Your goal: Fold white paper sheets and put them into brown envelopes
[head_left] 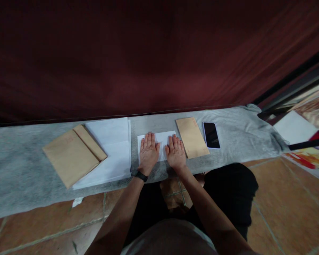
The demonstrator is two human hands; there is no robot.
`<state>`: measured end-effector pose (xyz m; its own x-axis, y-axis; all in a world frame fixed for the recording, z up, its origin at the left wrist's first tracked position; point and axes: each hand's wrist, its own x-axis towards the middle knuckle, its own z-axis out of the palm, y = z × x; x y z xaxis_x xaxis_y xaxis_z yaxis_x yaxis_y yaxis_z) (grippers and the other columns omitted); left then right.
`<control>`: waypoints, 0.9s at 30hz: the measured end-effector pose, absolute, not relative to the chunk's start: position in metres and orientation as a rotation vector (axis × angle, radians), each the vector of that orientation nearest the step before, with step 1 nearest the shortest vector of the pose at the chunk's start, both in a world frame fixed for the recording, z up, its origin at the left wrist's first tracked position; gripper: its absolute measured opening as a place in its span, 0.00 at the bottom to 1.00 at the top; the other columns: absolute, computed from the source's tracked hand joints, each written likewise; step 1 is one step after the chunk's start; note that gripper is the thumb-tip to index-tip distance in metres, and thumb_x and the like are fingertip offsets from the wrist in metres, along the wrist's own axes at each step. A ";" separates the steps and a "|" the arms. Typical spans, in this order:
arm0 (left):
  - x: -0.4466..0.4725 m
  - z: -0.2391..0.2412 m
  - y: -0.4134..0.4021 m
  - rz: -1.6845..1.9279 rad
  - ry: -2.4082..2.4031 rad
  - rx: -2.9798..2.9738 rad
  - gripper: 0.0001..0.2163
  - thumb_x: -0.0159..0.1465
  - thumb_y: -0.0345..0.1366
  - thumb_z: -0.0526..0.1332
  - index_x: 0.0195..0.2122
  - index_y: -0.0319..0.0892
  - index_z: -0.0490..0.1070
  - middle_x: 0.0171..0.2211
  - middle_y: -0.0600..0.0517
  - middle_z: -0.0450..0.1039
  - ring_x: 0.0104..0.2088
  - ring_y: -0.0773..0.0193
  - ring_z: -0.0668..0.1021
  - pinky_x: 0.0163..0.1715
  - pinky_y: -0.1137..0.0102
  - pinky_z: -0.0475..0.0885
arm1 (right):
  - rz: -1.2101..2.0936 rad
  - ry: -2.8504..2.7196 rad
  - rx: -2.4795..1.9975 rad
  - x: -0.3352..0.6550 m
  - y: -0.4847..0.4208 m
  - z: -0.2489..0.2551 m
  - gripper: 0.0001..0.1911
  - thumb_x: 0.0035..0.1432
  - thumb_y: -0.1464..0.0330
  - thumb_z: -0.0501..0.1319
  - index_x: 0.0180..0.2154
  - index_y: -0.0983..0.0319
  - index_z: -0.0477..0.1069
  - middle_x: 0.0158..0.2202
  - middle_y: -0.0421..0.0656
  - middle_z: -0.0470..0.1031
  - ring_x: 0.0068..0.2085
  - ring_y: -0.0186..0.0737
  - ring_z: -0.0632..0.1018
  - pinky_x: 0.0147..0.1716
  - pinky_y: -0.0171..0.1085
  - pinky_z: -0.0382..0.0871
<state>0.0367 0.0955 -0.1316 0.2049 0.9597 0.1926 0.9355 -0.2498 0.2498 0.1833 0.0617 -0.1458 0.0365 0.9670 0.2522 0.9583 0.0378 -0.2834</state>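
Observation:
Both palms rest flat on a white sheet of paper (162, 137), apparently folded, on a grey cloth. My left hand (149, 152), below which a dark wristband shows, covers the paper's left part with fingers stretched forward. Over its right part lies my right hand (175, 153), fingers also extended, its edge close to a brown envelope (192, 138). Left of my hands is a stack of white paper (114, 148). A larger brown envelope (71, 156) with a flap lies partly over that stack.
A phone (211, 135) with a dark screen lies right of the smaller envelope. The grey cloth (239, 134) covers a long narrow surface, with a dark red curtain (138, 63) behind it. Tiled floor (289, 205) and colourful printed sheets (312, 161) show at the right.

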 end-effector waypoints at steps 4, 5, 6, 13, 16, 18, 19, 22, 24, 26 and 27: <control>0.028 -0.133 0.085 0.505 1.924 2.355 0.29 0.74 0.41 0.46 0.70 0.26 0.53 0.72 0.33 0.51 0.73 0.50 0.54 0.71 0.52 0.52 | 0.034 -1.950 -1.959 0.182 0.061 -0.144 0.31 0.74 0.62 0.48 0.71 0.70 0.53 0.73 0.60 0.51 0.71 0.56 0.58 0.68 0.56 0.53; 0.026 -0.133 0.081 0.506 1.932 2.353 0.29 0.74 0.42 0.46 0.70 0.26 0.53 0.72 0.33 0.51 0.73 0.49 0.55 0.71 0.51 0.52 | 0.034 -1.944 -1.961 0.182 0.061 -0.143 0.31 0.74 0.62 0.48 0.71 0.70 0.53 0.73 0.60 0.50 0.71 0.56 0.58 0.68 0.56 0.53; 0.024 -0.133 0.077 0.509 1.939 2.352 0.29 0.74 0.42 0.46 0.70 0.26 0.52 0.72 0.33 0.51 0.73 0.49 0.55 0.71 0.51 0.53 | 0.034 -1.937 -1.961 0.182 0.061 -0.143 0.31 0.74 0.62 0.48 0.71 0.70 0.53 0.73 0.60 0.50 0.71 0.56 0.58 0.68 0.56 0.53; 0.012 -0.136 0.045 0.528 1.958 2.328 0.29 0.73 0.40 0.48 0.72 0.32 0.50 0.72 0.35 0.49 0.73 0.48 0.54 0.70 0.48 0.55 | 0.020 -1.924 -1.953 0.181 0.061 -0.144 0.31 0.74 0.62 0.48 0.71 0.70 0.53 0.73 0.60 0.51 0.71 0.57 0.59 0.68 0.57 0.55; 0.008 -0.133 0.034 0.486 1.945 2.333 0.28 0.73 0.39 0.49 0.72 0.34 0.52 0.73 0.36 0.49 0.73 0.48 0.53 0.70 0.48 0.55 | 0.018 -1.923 -1.958 0.182 0.060 -0.143 0.31 0.74 0.62 0.48 0.71 0.70 0.53 0.73 0.60 0.51 0.71 0.57 0.59 0.68 0.56 0.55; 0.007 -0.130 0.030 0.469 1.925 2.343 0.27 0.73 0.38 0.49 0.72 0.37 0.53 0.73 0.38 0.48 0.73 0.48 0.52 0.70 0.47 0.55 | 0.029 -1.929 -1.941 0.184 0.058 -0.142 0.30 0.74 0.63 0.48 0.71 0.70 0.53 0.73 0.59 0.52 0.72 0.56 0.58 0.68 0.56 0.55; 0.006 -0.129 0.029 0.468 1.916 2.345 0.27 0.73 0.38 0.49 0.72 0.38 0.54 0.74 0.40 0.47 0.73 0.48 0.52 0.70 0.47 0.55 | 0.039 -1.940 -1.924 0.184 0.056 -0.141 0.30 0.74 0.64 0.48 0.71 0.70 0.53 0.73 0.58 0.53 0.72 0.55 0.58 0.68 0.56 0.55; 0.006 -0.127 0.028 0.471 1.902 2.345 0.27 0.73 0.38 0.50 0.72 0.41 0.53 0.74 0.41 0.46 0.74 0.49 0.51 0.70 0.47 0.54 | 0.090 -2.027 -1.840 0.185 0.045 -0.137 0.29 0.74 0.65 0.47 0.71 0.68 0.54 0.72 0.54 0.55 0.72 0.51 0.57 0.69 0.54 0.54; 0.006 -0.127 0.028 0.464 1.899 2.351 0.27 0.73 0.38 0.50 0.72 0.41 0.53 0.74 0.41 0.45 0.74 0.48 0.51 0.70 0.47 0.54 | 0.130 -2.116 -1.771 0.184 0.035 -0.135 0.28 0.74 0.65 0.48 0.70 0.65 0.56 0.72 0.50 0.56 0.72 0.49 0.58 0.70 0.52 0.53; 0.006 -0.127 0.028 0.455 1.892 2.362 0.27 0.73 0.39 0.51 0.72 0.40 0.53 0.74 0.40 0.44 0.74 0.47 0.50 0.70 0.46 0.54 | 0.145 -2.168 -1.740 0.181 0.026 -0.134 0.27 0.74 0.63 0.48 0.70 0.62 0.58 0.72 0.48 0.57 0.72 0.47 0.59 0.70 0.51 0.52; 0.006 -0.127 0.028 0.454 1.887 2.365 0.28 0.73 0.40 0.51 0.72 0.40 0.53 0.74 0.39 0.44 0.74 0.47 0.50 0.70 0.46 0.54 | 0.137 -2.166 -1.749 0.180 0.022 -0.134 0.27 0.73 0.63 0.49 0.69 0.61 0.59 0.72 0.47 0.57 0.71 0.47 0.60 0.70 0.51 0.52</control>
